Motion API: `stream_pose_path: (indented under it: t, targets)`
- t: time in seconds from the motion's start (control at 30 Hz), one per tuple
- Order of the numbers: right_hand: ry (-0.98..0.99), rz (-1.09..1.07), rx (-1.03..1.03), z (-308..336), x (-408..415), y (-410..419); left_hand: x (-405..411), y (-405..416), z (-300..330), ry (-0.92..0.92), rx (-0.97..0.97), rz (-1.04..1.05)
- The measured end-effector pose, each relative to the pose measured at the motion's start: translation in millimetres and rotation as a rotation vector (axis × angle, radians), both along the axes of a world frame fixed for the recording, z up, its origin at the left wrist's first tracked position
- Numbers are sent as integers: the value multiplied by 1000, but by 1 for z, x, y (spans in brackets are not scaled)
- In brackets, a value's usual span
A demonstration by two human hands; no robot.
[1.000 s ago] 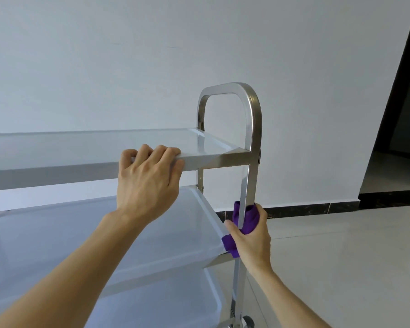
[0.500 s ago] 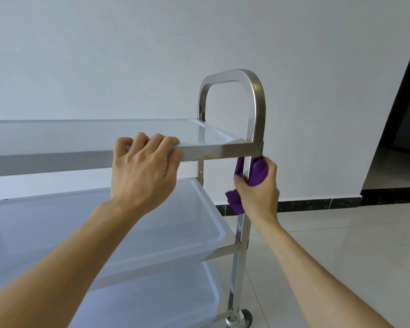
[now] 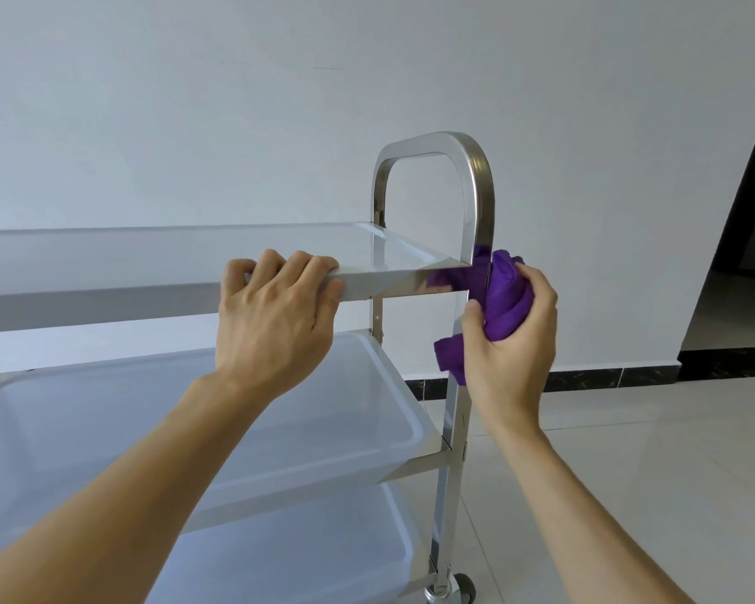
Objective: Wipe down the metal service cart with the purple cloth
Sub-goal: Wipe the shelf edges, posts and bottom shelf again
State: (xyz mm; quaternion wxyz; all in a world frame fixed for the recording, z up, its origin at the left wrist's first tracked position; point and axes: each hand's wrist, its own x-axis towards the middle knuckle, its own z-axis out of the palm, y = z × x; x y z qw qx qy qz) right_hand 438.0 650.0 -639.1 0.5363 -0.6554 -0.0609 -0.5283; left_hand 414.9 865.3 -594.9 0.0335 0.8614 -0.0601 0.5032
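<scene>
A metal service cart [image 3: 479,198] with three tiers stands in front of me, its arched handle post at the near right corner. My left hand [image 3: 275,316] grips the front rim of the top shelf [image 3: 118,294]. My right hand [image 3: 513,350] is closed around a bunched purple cloth [image 3: 504,298], pressed against the right upright post where it meets the top shelf corner. The cloth's reflection shows in the shiny shelf edge. A flap of cloth hangs below my thumb.
The middle shelf [image 3: 393,468] and bottom shelf [image 3: 393,560] are pale trays. A caster wheel [image 3: 458,590] sits at the post's foot. A white wall stands behind, pale floor tiles [image 3: 628,464] to the right, and a dark doorway [image 3: 750,237] at far right.
My right hand has slid the purple cloth up the right post, from the middle shelf level to the top shelf corner. My left hand has kept its grip on the top shelf rim.
</scene>
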Motion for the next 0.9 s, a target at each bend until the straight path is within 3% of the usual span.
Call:
stream_pose_path:
  t: [0.17, 0.4, 0.57, 0.67, 0.83, 0.9]
  targets:
    - [20, 145, 39, 0, -18, 18, -1, -1, -1, 5, 0, -6]
    - [36, 154, -184, 1, -24, 59, -4, -2, 1, 44, 8, -17]
    - [57, 398, -501, -19, -33, 60, -8, -1, 3, 62, 29, -26]
    - [96, 343, -670, -42, -32, 44, -8, 0, 3, 75, 22, -37]
    - [185, 153, -621, -76, -21, -1, -5, -1, 0, 59, 31, -40]
    - [165, 91, -766, -83, -13, -11, -3, -1, -1, 32, 34, -51]
